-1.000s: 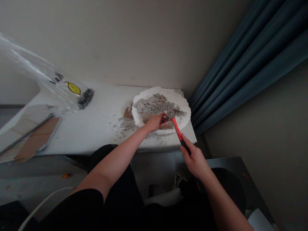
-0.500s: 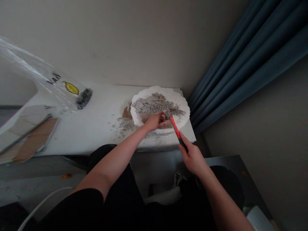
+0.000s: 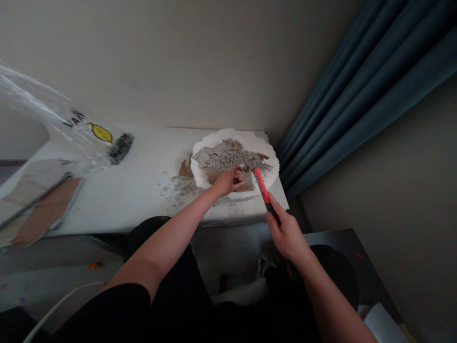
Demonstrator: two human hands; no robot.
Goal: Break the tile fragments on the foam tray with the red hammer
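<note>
My right hand (image 3: pixel 285 233) is closed round the black grip of a claw hammer (image 3: pixel 262 183) with a red handle. The hammer's metal head is over the right part of a white, ragged-edged round slab (image 3: pixel 270 147). My left hand (image 3: pixel 227 182) rests low on that slab with curled fingers. Whatever its fingertips pinch is too small to make out. Beside those fingers lies a flat brown piece (image 3: pixel 246 182) with a green right edge. Broken grey rubble (image 3: pixel 224 156) covers the slab's middle.
The slab lies on a white table (image 3: pixel 124 195) against the wall, with grey crumbs (image 3: pixel 183 186) to its left. A clear printed plastic bag (image 3: pixel 102 133) and brown board pieces (image 3: pixel 46 209) are further left. A blue curtain (image 3: pixel 332 85) hangs on the right, above a dark surface (image 3: pixel 342 243).
The hammer's head has come away from my left fingers and turned, so its claw now shows. More of the brown piece and its green edge is exposed. My left hand stays nearly in place.
</note>
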